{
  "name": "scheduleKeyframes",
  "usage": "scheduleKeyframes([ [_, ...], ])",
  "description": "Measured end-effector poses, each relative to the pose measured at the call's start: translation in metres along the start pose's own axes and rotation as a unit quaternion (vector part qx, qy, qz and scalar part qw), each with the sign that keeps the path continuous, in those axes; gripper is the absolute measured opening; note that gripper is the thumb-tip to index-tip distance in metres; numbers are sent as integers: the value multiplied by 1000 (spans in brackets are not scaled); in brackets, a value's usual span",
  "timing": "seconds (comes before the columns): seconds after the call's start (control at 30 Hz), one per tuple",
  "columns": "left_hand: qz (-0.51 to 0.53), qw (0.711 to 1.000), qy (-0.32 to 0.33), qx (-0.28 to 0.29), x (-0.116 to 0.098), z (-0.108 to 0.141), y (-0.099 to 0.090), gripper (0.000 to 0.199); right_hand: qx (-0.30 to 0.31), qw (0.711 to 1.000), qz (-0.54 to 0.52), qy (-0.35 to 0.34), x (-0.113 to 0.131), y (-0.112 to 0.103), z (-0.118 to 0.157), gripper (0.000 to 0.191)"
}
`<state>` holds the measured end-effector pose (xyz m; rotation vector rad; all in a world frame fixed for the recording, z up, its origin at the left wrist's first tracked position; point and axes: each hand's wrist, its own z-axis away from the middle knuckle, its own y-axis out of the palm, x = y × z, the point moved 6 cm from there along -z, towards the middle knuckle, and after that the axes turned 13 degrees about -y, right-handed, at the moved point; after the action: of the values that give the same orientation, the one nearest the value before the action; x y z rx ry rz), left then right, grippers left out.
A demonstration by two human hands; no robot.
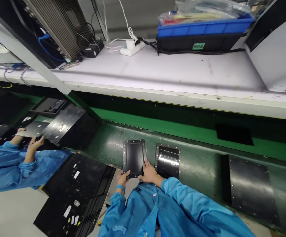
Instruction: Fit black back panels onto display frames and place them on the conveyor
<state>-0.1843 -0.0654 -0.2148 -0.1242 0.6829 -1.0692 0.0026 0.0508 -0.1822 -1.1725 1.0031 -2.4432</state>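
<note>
A flat black rectangular panel (133,154) with small bright dots along its rim lies on the green work surface in front of me. My left hand (122,178) grips its lower left corner, the thumb on top. My right hand (148,171) holds the lower right edge, fingers along the side and thumb at the bottom. Just right of it lies a similar black panel (168,160) that reflects the light; my right forearm is close to its lower end. The undersides of both panels are hidden.
A larger stack of black panels (252,187) lies to the right. Above runs a white shelf (182,72) carrying a blue bin (204,29) and a power strip (132,49). At left, a co-worker in a blue sleeve (46,164) handles a plate near black boxes (76,197).
</note>
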Motion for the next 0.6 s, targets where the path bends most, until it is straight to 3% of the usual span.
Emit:
scheduleKeyframes([
  [0.07, 12, 998, 37, 48, -5, 21, -6, 38, -1, 999, -36, 12, 9, -9, 4, 92],
  [0.17, -11, 980, 173, 100, -21, 65, -5, 37, -72, 990, -118, 27, 29, -32, 10, 87],
  [0.23, -57, 950, 276, 134, -31, 95, 9, 36, -133, 981, -128, 51, 36, -48, 14, 92],
  [0.3, -81, 921, 329, 193, -35, 113, 32, 43, -173, 975, -100, 96, 29, -63, 21, 81],
  [0.37, -56, 927, 299, 222, -38, 107, 52, 57, -219, 960, -100, 142, 6, -76, 33, 52],
  [0.43, -15, 963, 193, 187, -38, 80, 66, 68, -280, 931, -161, 167, -28, -83, 51, 36],
  [0.53, 6, 985, 56, 160, -41, 44, 93, 60, -339, 888, -255, 177, -78, -76, 85, 41],
  [0.6, 9, 981, 41, 191, -47, 35, 119, 49, -359, 874, -269, 187, -101, -63, 109, 47],
])
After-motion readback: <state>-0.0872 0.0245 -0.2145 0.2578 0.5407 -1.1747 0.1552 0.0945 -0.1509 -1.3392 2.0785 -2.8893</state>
